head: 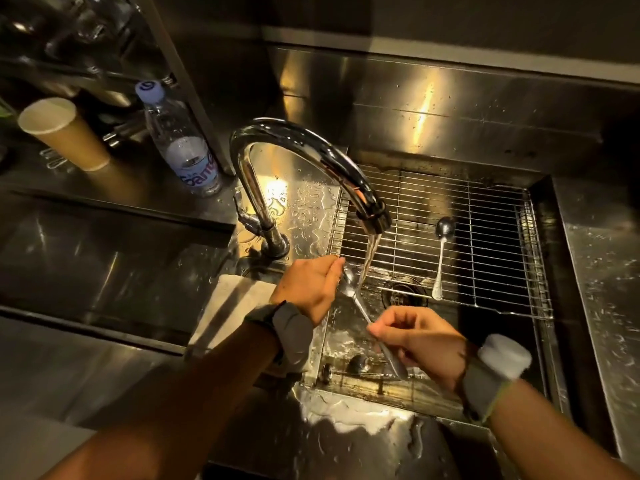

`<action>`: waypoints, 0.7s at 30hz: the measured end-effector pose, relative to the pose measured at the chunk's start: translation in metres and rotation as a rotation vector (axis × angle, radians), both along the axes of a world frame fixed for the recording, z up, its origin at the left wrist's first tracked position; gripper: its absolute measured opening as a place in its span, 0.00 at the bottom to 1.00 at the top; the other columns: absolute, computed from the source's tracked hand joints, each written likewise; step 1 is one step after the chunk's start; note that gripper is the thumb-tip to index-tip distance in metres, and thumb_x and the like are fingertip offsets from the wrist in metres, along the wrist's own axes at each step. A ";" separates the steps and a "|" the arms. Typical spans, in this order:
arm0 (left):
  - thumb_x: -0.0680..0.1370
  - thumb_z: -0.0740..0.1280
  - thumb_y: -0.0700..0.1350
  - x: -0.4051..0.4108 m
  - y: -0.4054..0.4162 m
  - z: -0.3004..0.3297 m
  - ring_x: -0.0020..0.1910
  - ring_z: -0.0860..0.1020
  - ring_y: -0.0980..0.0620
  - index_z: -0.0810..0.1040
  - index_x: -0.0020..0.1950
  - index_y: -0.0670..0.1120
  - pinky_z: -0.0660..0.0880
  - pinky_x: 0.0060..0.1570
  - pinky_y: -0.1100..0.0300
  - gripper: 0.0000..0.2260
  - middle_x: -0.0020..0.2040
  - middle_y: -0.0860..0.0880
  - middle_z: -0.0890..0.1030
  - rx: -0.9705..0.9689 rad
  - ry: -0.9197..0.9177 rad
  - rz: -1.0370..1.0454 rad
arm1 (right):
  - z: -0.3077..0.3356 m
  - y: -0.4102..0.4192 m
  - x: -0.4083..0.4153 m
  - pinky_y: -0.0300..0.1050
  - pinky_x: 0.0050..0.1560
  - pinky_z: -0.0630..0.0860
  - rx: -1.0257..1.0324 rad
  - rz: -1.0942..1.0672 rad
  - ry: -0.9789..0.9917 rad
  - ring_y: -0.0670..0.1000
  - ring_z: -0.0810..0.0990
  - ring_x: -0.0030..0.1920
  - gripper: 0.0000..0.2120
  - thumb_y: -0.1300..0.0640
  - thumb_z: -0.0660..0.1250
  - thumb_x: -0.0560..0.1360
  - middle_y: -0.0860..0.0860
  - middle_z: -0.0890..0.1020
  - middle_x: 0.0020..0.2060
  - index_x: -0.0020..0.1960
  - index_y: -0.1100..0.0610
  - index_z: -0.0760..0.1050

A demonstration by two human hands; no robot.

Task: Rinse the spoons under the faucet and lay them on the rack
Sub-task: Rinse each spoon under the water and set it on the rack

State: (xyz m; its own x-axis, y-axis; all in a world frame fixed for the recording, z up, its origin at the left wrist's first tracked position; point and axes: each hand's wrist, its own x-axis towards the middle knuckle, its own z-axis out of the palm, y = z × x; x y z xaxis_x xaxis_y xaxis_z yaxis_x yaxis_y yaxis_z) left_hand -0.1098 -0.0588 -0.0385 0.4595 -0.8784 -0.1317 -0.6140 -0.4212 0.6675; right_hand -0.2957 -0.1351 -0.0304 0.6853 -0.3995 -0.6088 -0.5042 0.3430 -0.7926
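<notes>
Faucet: the chrome gooseneck faucet (311, 161) was running, with its stream dropping into the steel sink (550, 258) just past our spoon.
Spoon in our hands: the teaspoon (360, 306) sat tilted over the sink, its bowl right beside the water.
Right hand: our right hand (420, 341) had its fingers closed on the spoon's handle end.
Left hand: our left hand (308, 289) was curled, with its fingertips pinching up at the spoon's bowl.
Rack: a wire rack (485, 237) spanned the far part of the sink, and one rinsed spoon (441, 254) lay on it, bowl away from us.
Sink bottom: another spoon (356, 363) sat down by the near wall.
Counter: a paper cup (65, 133), a water bottle (183, 147) and a folded cloth (228, 306) sat on the left.
</notes>
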 end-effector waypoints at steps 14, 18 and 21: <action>0.79 0.47 0.59 0.011 0.031 -0.035 0.76 0.40 0.49 0.40 0.75 0.53 0.47 0.75 0.46 0.28 0.78 0.50 0.43 0.277 -0.526 -0.175 | -0.032 -0.114 0.033 0.38 0.16 0.75 -0.221 -0.466 0.293 0.46 0.76 0.15 0.10 0.70 0.65 0.76 0.61 0.75 0.32 0.37 0.65 0.70; 0.79 0.47 0.59 0.011 0.030 -0.040 0.76 0.42 0.50 0.42 0.76 0.53 0.46 0.75 0.46 0.27 0.78 0.50 0.45 0.230 -0.512 -0.154 | -0.044 -0.126 0.028 0.51 0.38 0.85 -0.464 -0.243 0.464 0.53 0.85 0.32 0.11 0.56 0.73 0.72 0.61 0.85 0.40 0.38 0.63 0.78; 0.78 0.46 0.59 0.012 0.031 -0.044 0.76 0.46 0.48 0.47 0.76 0.53 0.46 0.75 0.47 0.27 0.78 0.49 0.49 0.191 -0.517 -0.140 | -0.042 -0.126 0.024 0.48 0.44 0.82 -0.742 -0.014 0.595 0.55 0.85 0.42 0.13 0.45 0.73 0.69 0.55 0.87 0.39 0.39 0.56 0.82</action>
